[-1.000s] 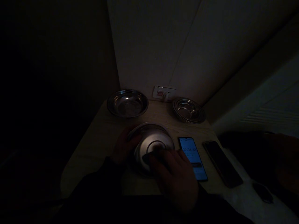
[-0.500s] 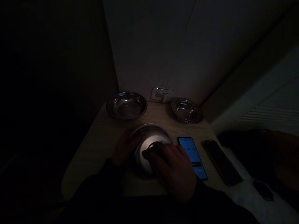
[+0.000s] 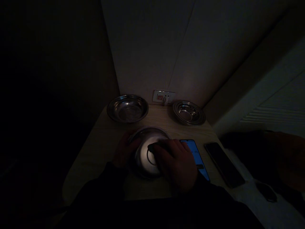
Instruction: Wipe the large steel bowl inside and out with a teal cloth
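A shiny metal bowl (image 3: 144, 159) stands near the table's front, its bright round face with a ring mark turned up towards me. It looks upside down, though the dim light makes that hard to confirm. My left hand (image 3: 125, 149) is closed around the bowl's left rim. Pinched in the fingers of my right hand (image 3: 179, 163) is a small dark greenish pad (image 3: 151, 147), pressed on the bowl's face at the ring. My right hand hides the bowl's right side.
Behind the bowl are a wide metal dish (image 3: 128, 109) at the left and stacked metal dishes (image 3: 188, 113) at the right. A lit phone (image 3: 199, 156) and a dark phone (image 3: 224, 163) lie to the right. A wall socket (image 3: 163, 97) holds a plug.
My right hand has moved the pad up over the bowl's face, uncovering more of the ring mark. The left hand keeps its hold on the rim. The view has shifted slightly.
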`<state>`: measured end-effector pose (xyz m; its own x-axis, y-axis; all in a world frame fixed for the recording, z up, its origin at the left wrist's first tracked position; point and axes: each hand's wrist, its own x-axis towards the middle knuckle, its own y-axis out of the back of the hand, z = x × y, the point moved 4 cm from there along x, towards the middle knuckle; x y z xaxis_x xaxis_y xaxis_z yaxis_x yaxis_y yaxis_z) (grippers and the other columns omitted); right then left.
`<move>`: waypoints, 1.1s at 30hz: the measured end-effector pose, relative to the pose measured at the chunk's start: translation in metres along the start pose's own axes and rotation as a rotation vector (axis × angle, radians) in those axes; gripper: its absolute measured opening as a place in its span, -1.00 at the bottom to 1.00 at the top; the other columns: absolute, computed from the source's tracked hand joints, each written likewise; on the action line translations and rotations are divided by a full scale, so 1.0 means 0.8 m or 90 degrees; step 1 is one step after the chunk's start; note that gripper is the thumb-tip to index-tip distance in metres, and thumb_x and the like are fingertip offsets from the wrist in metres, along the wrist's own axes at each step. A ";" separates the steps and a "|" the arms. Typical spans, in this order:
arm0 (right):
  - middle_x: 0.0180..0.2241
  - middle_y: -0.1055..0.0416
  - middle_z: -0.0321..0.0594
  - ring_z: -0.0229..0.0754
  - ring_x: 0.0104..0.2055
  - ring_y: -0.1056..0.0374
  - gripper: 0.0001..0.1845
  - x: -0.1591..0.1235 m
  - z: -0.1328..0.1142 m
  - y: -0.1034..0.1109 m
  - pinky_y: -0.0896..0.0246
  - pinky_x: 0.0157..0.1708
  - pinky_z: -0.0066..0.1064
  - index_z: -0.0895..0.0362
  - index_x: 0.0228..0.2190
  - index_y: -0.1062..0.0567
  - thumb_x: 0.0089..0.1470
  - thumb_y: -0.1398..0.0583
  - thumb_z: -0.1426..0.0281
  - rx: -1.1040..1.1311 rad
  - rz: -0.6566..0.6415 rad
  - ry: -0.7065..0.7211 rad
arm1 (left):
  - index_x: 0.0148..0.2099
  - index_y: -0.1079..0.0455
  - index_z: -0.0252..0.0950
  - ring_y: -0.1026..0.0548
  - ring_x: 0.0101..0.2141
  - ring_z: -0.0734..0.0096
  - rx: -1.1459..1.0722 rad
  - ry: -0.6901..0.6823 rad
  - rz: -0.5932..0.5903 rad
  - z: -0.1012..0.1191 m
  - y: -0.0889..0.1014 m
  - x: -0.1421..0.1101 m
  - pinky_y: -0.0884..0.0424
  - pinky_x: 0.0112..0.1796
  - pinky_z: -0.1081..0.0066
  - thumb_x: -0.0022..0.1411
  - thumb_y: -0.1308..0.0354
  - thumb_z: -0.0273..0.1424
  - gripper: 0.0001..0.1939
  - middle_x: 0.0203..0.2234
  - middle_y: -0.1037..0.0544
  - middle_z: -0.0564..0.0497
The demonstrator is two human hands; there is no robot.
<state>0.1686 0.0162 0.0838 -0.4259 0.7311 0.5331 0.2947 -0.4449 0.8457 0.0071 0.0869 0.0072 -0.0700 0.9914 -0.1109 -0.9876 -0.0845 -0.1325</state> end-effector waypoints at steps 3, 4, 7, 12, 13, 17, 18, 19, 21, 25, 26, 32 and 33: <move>-0.20 -0.47 -0.12 -0.12 -0.27 -0.29 -0.80 -0.012 -0.009 0.002 -0.05 -0.31 -0.29 0.11 -0.19 -0.51 0.16 -0.14 0.48 0.009 -0.001 0.015 | -0.10 -0.39 -0.30 -0.47 -0.11 0.07 -0.003 -0.006 -0.006 0.000 0.001 0.000 -0.34 -0.08 0.20 -0.13 -0.32 -0.12 -0.44 -0.19 -0.56 -0.08; -0.21 -0.47 -0.13 -0.13 -0.27 -0.28 -0.79 -0.020 -0.012 0.005 -0.06 -0.31 -0.29 0.11 -0.19 -0.51 0.17 -0.12 0.49 0.013 -0.005 0.021 | -0.10 -0.40 -0.30 -0.47 -0.11 0.07 -0.002 -0.013 -0.009 0.001 0.001 0.001 -0.34 -0.08 0.20 -0.13 -0.32 -0.12 -0.44 -0.20 -0.56 -0.08; -0.26 -0.47 -0.16 -0.15 -0.28 -0.28 -0.80 -0.036 -0.017 0.011 -0.06 -0.29 -0.30 0.10 -0.21 -0.52 0.19 -0.11 0.49 0.020 0.000 0.031 | -0.12 -0.41 -0.31 -0.48 -0.13 0.07 0.005 -0.026 -0.016 0.002 -0.002 0.001 -0.34 -0.07 0.19 -0.14 -0.32 -0.12 -0.46 -0.23 -0.57 -0.07; -0.23 -0.46 -0.15 -0.11 -0.27 -0.28 -0.82 -0.004 -0.004 0.001 -0.02 -0.33 -0.29 0.08 -0.21 -0.52 0.13 -0.18 0.45 0.015 0.005 0.004 | -0.12 -0.39 -0.31 -0.48 -0.15 0.10 0.001 -0.013 -0.025 -0.001 -0.003 0.002 -0.36 -0.10 0.20 -0.15 -0.31 -0.14 -0.45 -0.23 -0.56 -0.06; -0.24 -0.46 -0.15 -0.10 -0.27 -0.28 -0.83 0.004 -0.003 -0.002 -0.02 -0.33 -0.29 0.08 -0.21 -0.52 0.12 -0.18 0.44 0.013 0.008 -0.005 | -0.12 -0.39 -0.31 -0.48 -0.15 0.11 0.001 -0.012 -0.025 -0.001 -0.002 0.002 -0.36 -0.10 0.21 -0.14 -0.31 -0.14 -0.46 -0.24 -0.56 -0.05; -0.22 -0.46 -0.15 -0.10 -0.26 -0.29 -0.81 0.004 -0.008 -0.007 -0.02 -0.30 -0.29 0.08 -0.18 -0.51 0.14 -0.17 0.44 0.015 -0.003 -0.006 | -0.14 -0.40 -0.31 -0.48 -0.14 0.10 0.007 -0.014 -0.014 0.001 -0.001 0.002 -0.35 -0.10 0.21 -0.14 -0.31 -0.15 -0.48 -0.23 -0.57 -0.06; -0.20 -0.46 -0.14 -0.11 -0.25 -0.29 -0.80 -0.003 -0.011 -0.006 -0.03 -0.29 -0.28 0.08 -0.17 -0.51 0.15 -0.16 0.45 0.023 -0.012 0.002 | -0.14 -0.41 -0.31 -0.48 -0.14 0.09 0.003 -0.011 -0.016 0.001 -0.001 0.003 -0.35 -0.10 0.21 -0.15 -0.31 -0.14 -0.48 -0.23 -0.57 -0.07; -0.19 -0.46 -0.13 -0.11 -0.24 -0.29 -0.79 -0.012 -0.014 -0.004 -0.04 -0.28 -0.28 0.08 -0.16 -0.50 0.16 -0.15 0.45 0.031 -0.020 0.011 | -0.15 -0.41 -0.31 -0.48 -0.15 0.09 -0.001 -0.007 -0.018 0.001 -0.002 0.003 -0.36 -0.10 0.21 -0.16 -0.31 -0.14 -0.48 -0.24 -0.57 -0.07; -0.17 -0.46 -0.10 -0.10 -0.22 -0.30 -0.78 -0.028 -0.018 0.001 -0.06 -0.26 -0.28 0.09 -0.15 -0.50 0.18 -0.12 0.47 0.048 -0.028 0.024 | -0.15 -0.41 -0.32 -0.48 -0.15 0.09 -0.008 -0.003 -0.021 0.001 -0.003 0.003 -0.36 -0.10 0.21 -0.17 -0.32 -0.13 -0.46 -0.24 -0.58 -0.07; -0.19 -0.45 -0.11 -0.10 -0.24 -0.30 -0.80 -0.029 -0.017 0.003 -0.06 -0.29 -0.29 0.10 -0.18 -0.50 0.17 -0.12 0.46 0.054 -0.026 0.021 | -0.11 -0.40 -0.34 -0.47 -0.13 0.08 -0.010 -0.002 -0.028 0.001 -0.004 0.003 -0.34 -0.07 0.19 -0.16 -0.31 -0.14 -0.44 -0.22 -0.57 -0.09; -0.20 -0.45 -0.12 -0.10 -0.25 -0.31 -0.80 -0.022 -0.016 0.001 -0.05 -0.30 -0.29 0.09 -0.18 -0.50 0.16 -0.13 0.46 0.052 -0.027 0.015 | -0.11 -0.40 -0.33 -0.47 -0.12 0.08 -0.005 -0.008 -0.031 0.001 -0.004 0.003 -0.34 -0.07 0.19 -0.15 -0.30 -0.15 -0.45 -0.22 -0.57 -0.09; -0.23 -0.45 -0.11 -0.08 -0.26 -0.30 -0.80 0.012 -0.018 -0.010 -0.05 -0.31 -0.27 0.10 -0.18 -0.51 0.14 -0.16 0.44 0.034 -0.007 -0.017 | -0.14 -0.40 -0.32 -0.47 -0.15 0.11 0.018 -0.010 -0.030 0.004 -0.004 0.001 -0.35 -0.10 0.21 -0.11 -0.27 -0.16 -0.51 -0.25 -0.56 -0.07; -0.24 -0.45 -0.12 -0.09 -0.27 -0.30 -0.80 0.010 -0.021 -0.009 -0.05 -0.31 -0.27 0.10 -0.18 -0.51 0.15 -0.15 0.44 0.030 -0.007 -0.015 | -0.15 -0.41 -0.32 -0.47 -0.15 0.11 0.018 -0.009 -0.028 0.005 -0.003 0.001 -0.35 -0.10 0.22 -0.12 -0.27 -0.16 -0.51 -0.25 -0.56 -0.07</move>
<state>0.1483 0.0168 0.0823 -0.4086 0.7483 0.5225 0.3304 -0.4124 0.8490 0.0093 0.0882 0.0111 -0.0285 0.9953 -0.0921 -0.9932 -0.0386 -0.1096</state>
